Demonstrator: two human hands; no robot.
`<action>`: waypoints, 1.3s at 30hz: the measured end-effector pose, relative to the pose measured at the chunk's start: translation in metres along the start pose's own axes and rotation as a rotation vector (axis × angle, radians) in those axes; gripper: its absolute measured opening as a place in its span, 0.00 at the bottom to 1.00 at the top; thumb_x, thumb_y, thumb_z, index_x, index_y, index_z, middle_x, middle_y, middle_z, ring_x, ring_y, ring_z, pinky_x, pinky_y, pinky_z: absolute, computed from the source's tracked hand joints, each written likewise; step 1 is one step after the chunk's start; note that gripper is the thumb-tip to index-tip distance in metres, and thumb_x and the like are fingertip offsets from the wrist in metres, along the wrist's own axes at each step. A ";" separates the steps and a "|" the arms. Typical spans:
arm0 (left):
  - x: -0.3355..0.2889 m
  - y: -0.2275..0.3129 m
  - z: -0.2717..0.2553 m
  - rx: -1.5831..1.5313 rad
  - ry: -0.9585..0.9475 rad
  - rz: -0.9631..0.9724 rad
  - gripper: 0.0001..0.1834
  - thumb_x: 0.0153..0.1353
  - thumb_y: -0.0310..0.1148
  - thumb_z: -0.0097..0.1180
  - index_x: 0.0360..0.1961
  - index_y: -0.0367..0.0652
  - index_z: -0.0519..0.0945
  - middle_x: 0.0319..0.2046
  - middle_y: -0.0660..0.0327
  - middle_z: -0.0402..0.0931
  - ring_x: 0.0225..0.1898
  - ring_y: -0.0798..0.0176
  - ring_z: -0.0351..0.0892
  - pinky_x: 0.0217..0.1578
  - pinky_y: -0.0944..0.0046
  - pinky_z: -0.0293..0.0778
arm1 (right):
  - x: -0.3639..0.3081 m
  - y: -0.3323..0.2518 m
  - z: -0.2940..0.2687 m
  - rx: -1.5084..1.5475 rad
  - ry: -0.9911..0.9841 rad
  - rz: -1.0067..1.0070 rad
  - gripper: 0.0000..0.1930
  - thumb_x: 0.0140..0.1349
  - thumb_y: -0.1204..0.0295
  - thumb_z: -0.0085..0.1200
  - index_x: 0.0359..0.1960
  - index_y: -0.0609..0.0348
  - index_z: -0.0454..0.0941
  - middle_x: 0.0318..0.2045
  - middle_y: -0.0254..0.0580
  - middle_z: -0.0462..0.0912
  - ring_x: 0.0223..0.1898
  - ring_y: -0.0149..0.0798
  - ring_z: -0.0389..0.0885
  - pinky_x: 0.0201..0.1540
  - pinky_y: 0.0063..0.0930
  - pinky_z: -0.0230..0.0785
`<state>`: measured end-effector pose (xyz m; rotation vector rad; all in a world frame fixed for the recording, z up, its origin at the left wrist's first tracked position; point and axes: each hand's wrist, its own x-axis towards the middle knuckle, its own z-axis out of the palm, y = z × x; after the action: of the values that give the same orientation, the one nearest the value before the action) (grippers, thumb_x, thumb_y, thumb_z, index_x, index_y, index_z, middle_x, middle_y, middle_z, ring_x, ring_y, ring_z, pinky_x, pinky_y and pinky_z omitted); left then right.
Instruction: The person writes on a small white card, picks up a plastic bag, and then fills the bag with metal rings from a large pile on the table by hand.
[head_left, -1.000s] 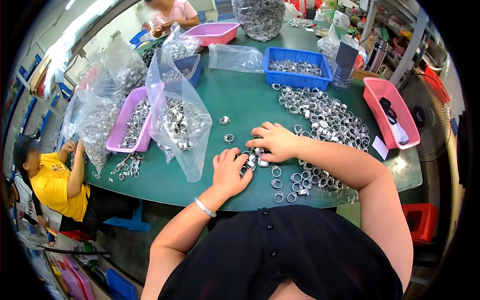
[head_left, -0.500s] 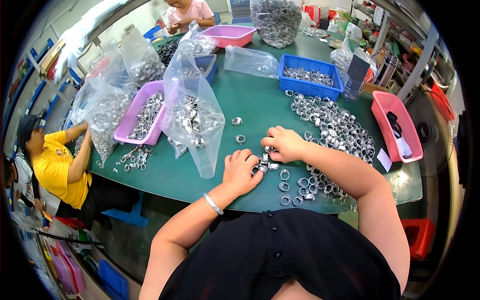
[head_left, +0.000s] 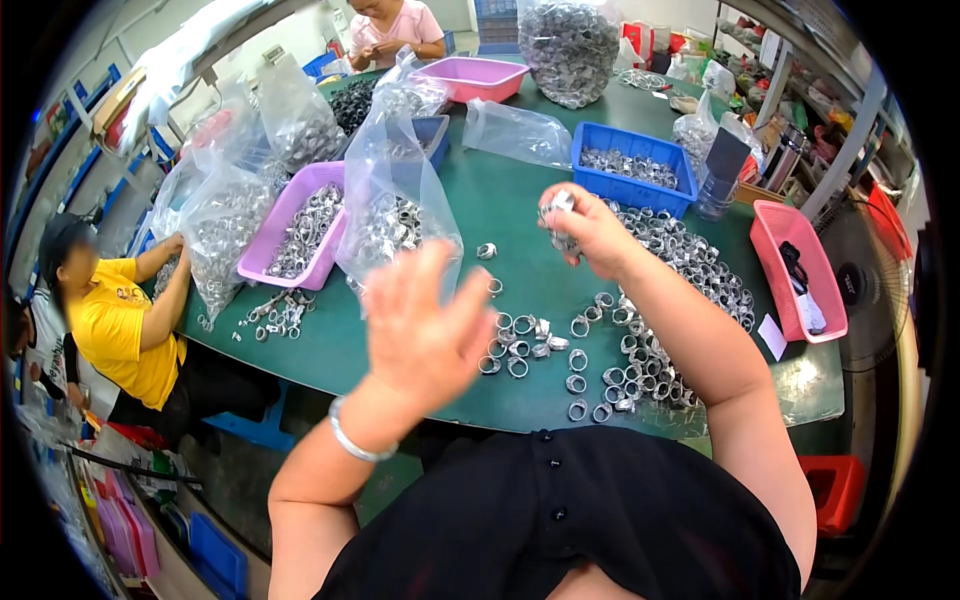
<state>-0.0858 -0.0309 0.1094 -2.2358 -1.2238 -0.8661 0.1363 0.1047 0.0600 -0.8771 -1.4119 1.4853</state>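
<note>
My right hand [head_left: 600,240] is lifted over the green table, its fingers closed round several silver ring-shaped metal parts [head_left: 559,213]. Raised nearer to me, my left hand [head_left: 415,335] is blurred, with its fingers apart and nothing seen in them. Beside it on the table lies a small loose group of the same rings [head_left: 518,348]. A short column of rings [head_left: 577,384] stands just right of that group. Under and beyond my right forearm spreads a large pile of rings [head_left: 700,262]. One single ring [head_left: 487,251] lies farther off.
A clear bag of rings [head_left: 400,215] stands left of centre, beside a purple basket [head_left: 258,255]. Beyond the pile sits a blue basket [head_left: 640,196]; a pink basket [head_left: 825,305] is at the right edge. Two people [head_left: 110,320] work at the table's left and far sides.
Both hands have risen off the small group of rings. My right hand has moved away from me with several rings in it; my left has moved left and opened. The view has shifted slightly.
</note>
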 end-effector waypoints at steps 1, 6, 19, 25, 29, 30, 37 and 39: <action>0.008 -0.011 -0.007 0.080 -0.056 -0.091 0.17 0.46 0.36 0.62 0.40 0.47 0.80 0.51 0.50 0.65 0.51 0.47 0.64 0.50 0.51 0.57 | 0.002 -0.013 0.010 0.041 -0.013 -0.007 0.10 0.55 0.69 0.55 0.38 0.48 0.71 0.25 0.26 0.72 0.21 0.23 0.68 0.14 0.19 0.58; 0.013 -0.062 -0.019 0.274 -0.443 -0.329 0.15 0.50 0.39 0.61 0.38 0.45 0.80 0.45 0.50 0.71 0.46 0.48 0.71 0.43 0.52 0.64 | 0.013 -0.075 0.058 0.155 -0.073 -0.089 0.11 0.55 0.67 0.55 0.40 0.48 0.71 0.28 0.28 0.74 0.23 0.24 0.71 0.15 0.20 0.59; 0.052 -0.174 -0.018 -0.265 -0.002 -0.610 0.09 0.50 0.25 0.51 0.31 0.34 0.81 0.21 0.52 0.79 0.23 0.62 0.79 0.28 0.65 0.73 | 0.087 -0.067 0.184 -0.751 -0.054 -0.357 0.24 0.55 0.58 0.56 0.49 0.60 0.70 0.36 0.52 0.77 0.42 0.44 0.76 0.46 0.35 0.69; 0.082 -0.214 -0.018 -0.289 -0.022 -0.714 0.13 0.52 0.22 0.46 0.37 0.33 0.80 0.20 0.65 0.74 0.18 0.74 0.69 0.20 0.73 0.65 | 0.100 -0.095 0.141 -1.037 -0.536 -0.354 0.34 0.60 0.42 0.44 0.52 0.63 0.71 0.48 0.57 0.75 0.54 0.53 0.71 0.57 0.39 0.62; 0.103 -0.230 -0.019 -0.285 0.005 -0.712 0.17 0.51 0.22 0.45 0.41 0.34 0.80 0.20 0.65 0.75 0.18 0.74 0.68 0.20 0.73 0.65 | 0.101 -0.124 0.115 -1.592 -0.424 -0.421 0.10 0.51 0.66 0.56 0.34 0.55 0.80 0.31 0.42 0.82 0.35 0.46 0.80 0.38 0.40 0.71; 0.113 -0.228 -0.017 -0.269 0.005 -0.717 0.17 0.50 0.23 0.47 0.40 0.36 0.81 0.25 0.59 0.78 0.23 0.70 0.73 0.26 0.70 0.69 | 0.106 -0.126 0.102 -1.609 -0.317 -0.490 0.07 0.50 0.70 0.55 0.32 0.53 0.80 0.30 0.42 0.82 0.36 0.47 0.80 0.38 0.40 0.71; 0.123 -0.226 -0.023 -0.240 0.031 -0.745 0.20 0.50 0.26 0.47 0.45 0.40 0.81 0.31 0.54 0.81 0.27 0.67 0.77 0.33 0.69 0.72 | 0.111 -0.116 0.092 -1.480 -0.044 -0.736 0.06 0.50 0.71 0.53 0.30 0.51 0.80 0.28 0.41 0.81 0.34 0.46 0.80 0.36 0.41 0.71; 0.118 -0.214 -0.017 -0.130 -0.049 -0.667 0.21 0.52 0.25 0.46 0.48 0.42 0.79 0.27 0.57 0.80 0.24 0.70 0.74 0.30 0.70 0.69 | 0.110 -0.108 0.080 -1.386 -0.123 -0.699 0.06 0.53 0.68 0.54 0.30 0.54 0.78 0.24 0.43 0.80 0.32 0.49 0.79 0.36 0.42 0.69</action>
<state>-0.2268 0.1350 0.2223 -1.9542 -2.0397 -1.1534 0.0364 0.1737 0.1841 -0.8563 -2.4897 -0.1332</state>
